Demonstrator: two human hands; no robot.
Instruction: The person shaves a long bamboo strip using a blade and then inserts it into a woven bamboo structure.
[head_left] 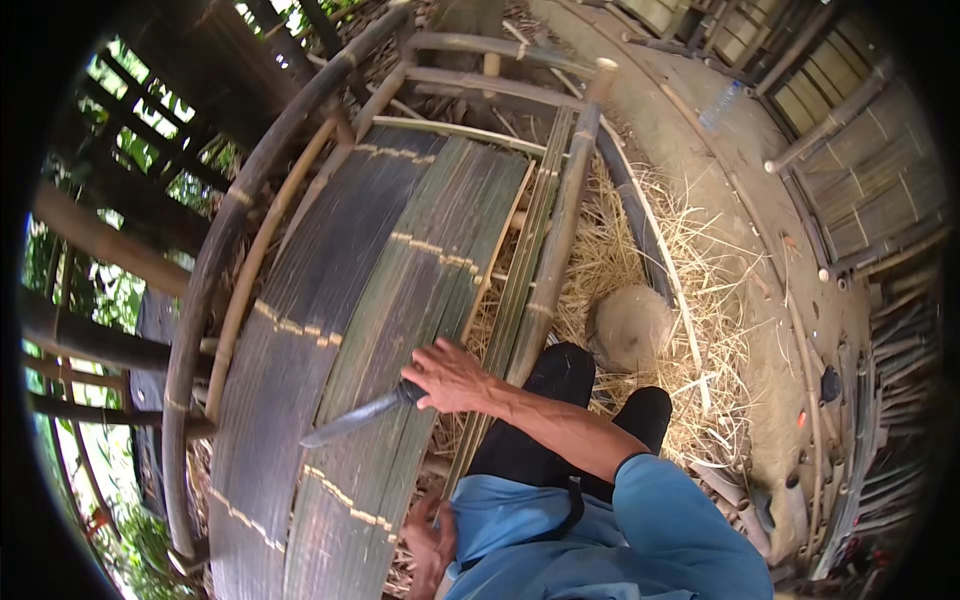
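My right hand [445,376] reaches over the flattened bamboo panels, closed around the dark handle of a knife [357,418]. Its blade points left and lies low across the slats; whether it touches them I cannot tell. A greenish bamboo panel [400,330] is under the blade, beside a darker grey panel [300,260] on the left. Pale lashings cross both panels. My left hand [428,545] is low beside my hip, at the right edge of the green panel. Its fingers look apart, and no held object shows; part of it is hidden.
Long narrow bamboo strips [528,240] lie along the right side of the pole frame [560,260]. Beyond it are scattered straw shavings [700,300] and a round wooden block [630,325]. A curved pole rail [225,215] borders the left. A plastic bottle [720,105] lies farther back.
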